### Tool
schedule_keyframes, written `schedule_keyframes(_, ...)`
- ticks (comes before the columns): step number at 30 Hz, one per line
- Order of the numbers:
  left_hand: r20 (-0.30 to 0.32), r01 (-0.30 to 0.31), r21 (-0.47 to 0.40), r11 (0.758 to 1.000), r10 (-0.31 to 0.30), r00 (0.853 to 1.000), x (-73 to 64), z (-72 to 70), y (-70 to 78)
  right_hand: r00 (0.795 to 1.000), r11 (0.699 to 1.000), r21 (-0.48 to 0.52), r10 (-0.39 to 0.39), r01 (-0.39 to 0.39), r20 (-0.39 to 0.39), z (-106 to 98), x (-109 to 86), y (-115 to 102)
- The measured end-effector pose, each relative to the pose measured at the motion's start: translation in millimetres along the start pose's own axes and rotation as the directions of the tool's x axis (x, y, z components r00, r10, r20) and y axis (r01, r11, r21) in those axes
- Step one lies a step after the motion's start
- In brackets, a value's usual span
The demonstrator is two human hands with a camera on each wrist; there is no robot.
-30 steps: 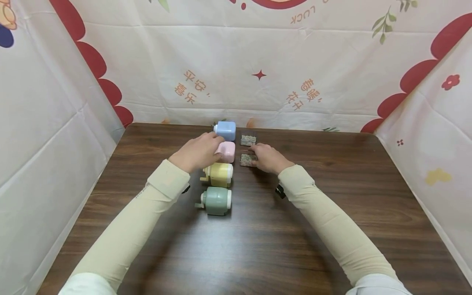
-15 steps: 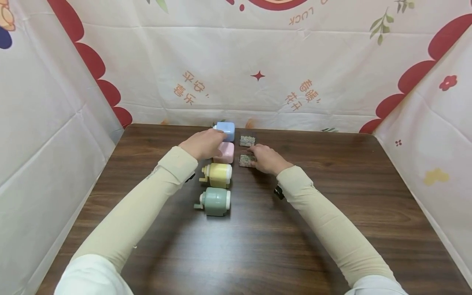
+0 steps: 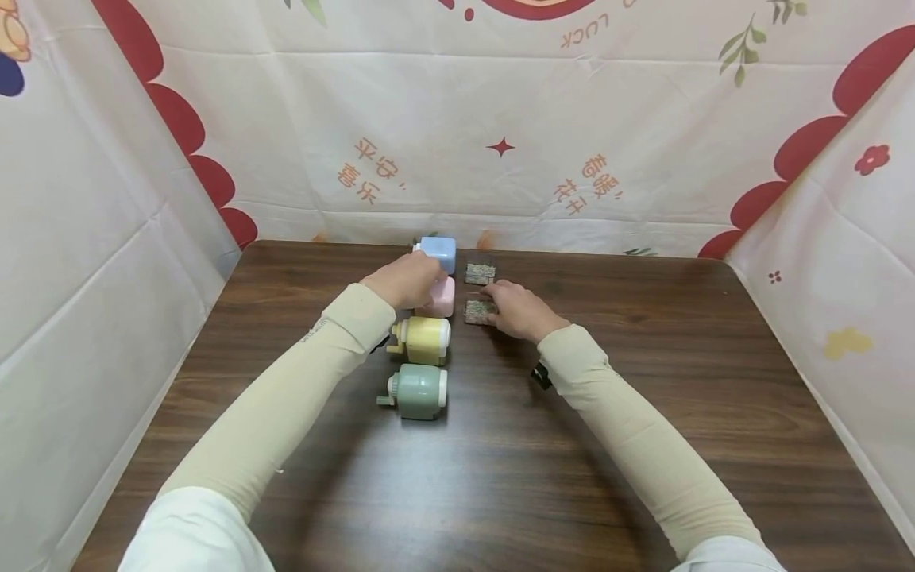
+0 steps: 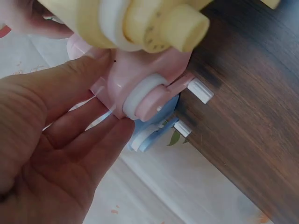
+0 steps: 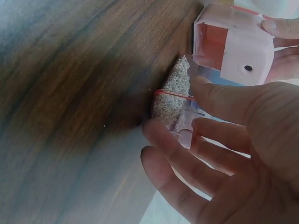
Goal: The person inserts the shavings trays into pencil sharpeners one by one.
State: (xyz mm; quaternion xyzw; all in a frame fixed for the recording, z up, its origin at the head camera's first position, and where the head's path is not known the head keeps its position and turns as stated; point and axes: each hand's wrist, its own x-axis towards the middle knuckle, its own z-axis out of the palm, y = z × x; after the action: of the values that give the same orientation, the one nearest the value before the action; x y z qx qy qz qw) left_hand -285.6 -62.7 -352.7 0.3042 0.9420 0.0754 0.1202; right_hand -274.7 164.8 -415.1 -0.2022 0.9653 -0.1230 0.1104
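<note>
My left hand [image 3: 406, 280] grips the pink pencil sharpener [image 3: 442, 298], its thumb and fingers on either side of the body in the left wrist view. In the right wrist view this pencil sharpener [image 5: 247, 51] has an open cavity facing the right hand. My right hand [image 3: 524, 308] holds a clear shavings tray [image 3: 477, 311] full of pale pencil shavings. Thumb and fingers lie around that tray [image 5: 173, 95] in the right wrist view, with a red edge across it. Behind it on the table lies a second clear shavings tray [image 3: 480, 274].
A blue pencil sharpener [image 3: 438, 253] stands beyond the pink one, near the table's far edge. Closer in stand a yellow pencil sharpener [image 3: 425, 340] and a green pencil sharpener [image 3: 420, 391], in one row. A printed white cloth [image 3: 429, 111] hangs behind the brown table [image 3: 543, 477].
My left hand has moved slightly right and forward over the pink pencil sharpener and closed round it. The right hand and both shavings trays stay about where they were.
</note>
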Motion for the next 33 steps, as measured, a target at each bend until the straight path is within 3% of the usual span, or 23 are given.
schedule_keyframes(9,-0.03,-0.013,-0.038,0.999,0.012,0.999,4.2,-0.1,-5.3,1.0,1.0,-0.004,0.004,-0.004,-0.017,2.3,-1.3,-1.9)
schedule_keyframes(33,-0.037,0.063,-0.101,0.993,-0.067,0.997,5.8,-1.6,0.5,0.999,0.999,-0.004,-0.033,0.033,-0.001,3.0,12.4,-26.3)
